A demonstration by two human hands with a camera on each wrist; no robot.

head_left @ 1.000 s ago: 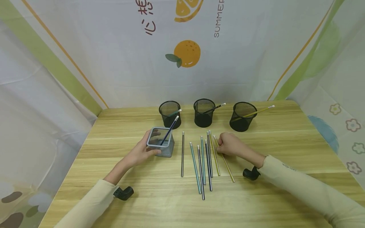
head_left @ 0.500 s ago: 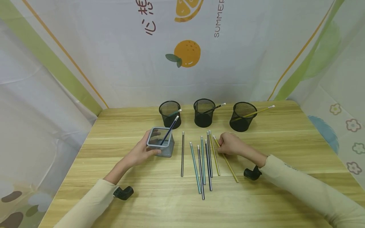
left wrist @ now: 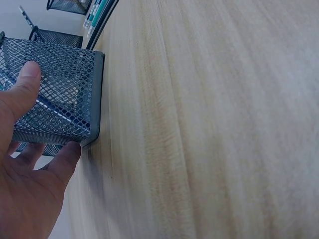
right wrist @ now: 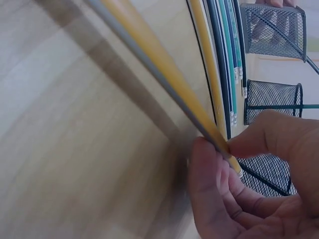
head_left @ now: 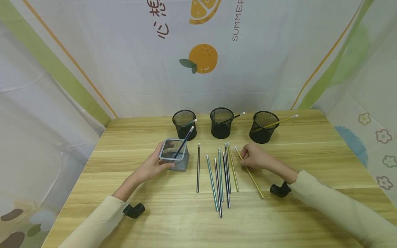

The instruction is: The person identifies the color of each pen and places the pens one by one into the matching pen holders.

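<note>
My left hand [head_left: 154, 164] grips a grey square mesh pencil holder [head_left: 181, 166], thumb on the near side and fingers around the far left. A dark blue pencil [head_left: 185, 140] leans inside it, eraser end up. In the left wrist view the holder's base rim [left wrist: 95, 94] sits right at the wood. My right hand [head_left: 256, 158] pinches a yellow pencil [head_left: 255, 183] between thumb and fingertips near its eraser end. The right wrist view shows this yellow pencil [right wrist: 169, 72] slanting over the table, its shadow beside it. Another yellow pencil [head_left: 234, 170] lies just left of it.
Three round black mesh holders stand along the back: the left [head_left: 185, 132] holds a teal pencil, the middle [head_left: 221, 131] a black one, the right [head_left: 260, 135] a yellow one. Several pencils, including a teal one [head_left: 212, 182] and a black one [head_left: 198, 168], lie mid-table.
My right hand has shifted slightly right with the yellow pencil, drawing it away from the other pencils. The left hand and grey holder stay in place.
</note>
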